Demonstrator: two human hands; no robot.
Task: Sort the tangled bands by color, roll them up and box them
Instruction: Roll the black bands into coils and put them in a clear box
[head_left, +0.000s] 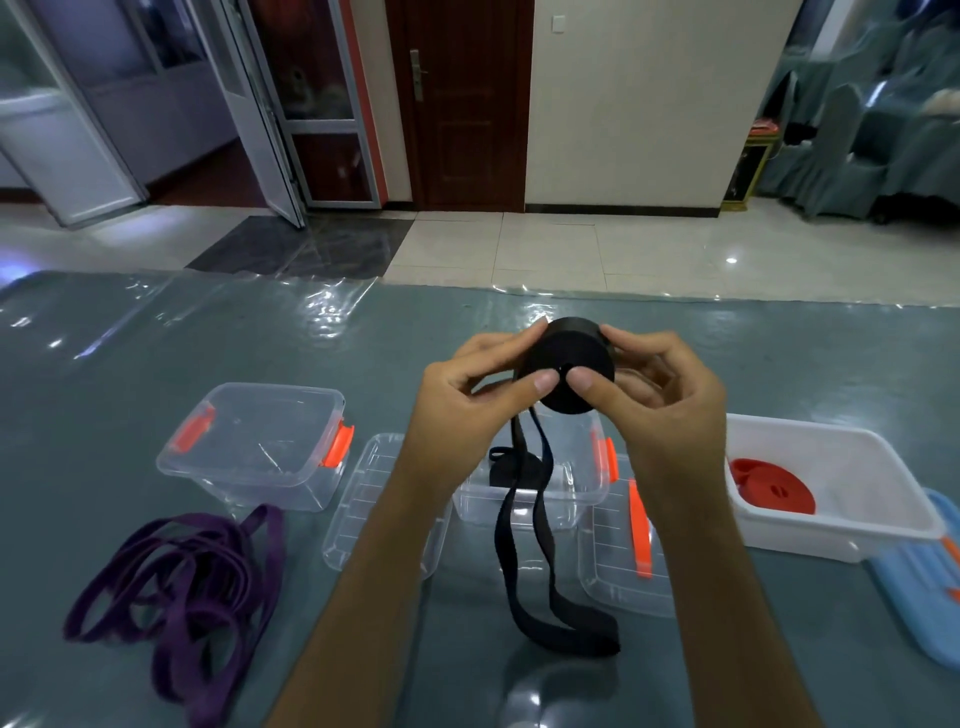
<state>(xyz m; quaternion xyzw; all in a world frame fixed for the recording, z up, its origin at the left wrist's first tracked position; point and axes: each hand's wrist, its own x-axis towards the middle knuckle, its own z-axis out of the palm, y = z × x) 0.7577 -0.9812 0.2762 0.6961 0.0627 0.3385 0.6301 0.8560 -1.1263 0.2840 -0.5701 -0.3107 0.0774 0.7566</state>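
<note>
Purple bands (179, 592) heaped loose on table (104, 364); clear box (254, 447); left hand (467, 395) and right hand (660, 395) gripping black roll (571, 358) above middle box (530, 499), tail (535, 571) hanging to table; white box (831, 519) holding red roll (774, 486).

Left hand (470, 376) and right hand (657, 387) holding a rolled black band (569, 364) above the table (104, 374), its loose tail hanging over a clear box (530, 499), purple bands (176, 587) heaped at left, red roll (774, 486) in a white bin (852, 499)
</note>
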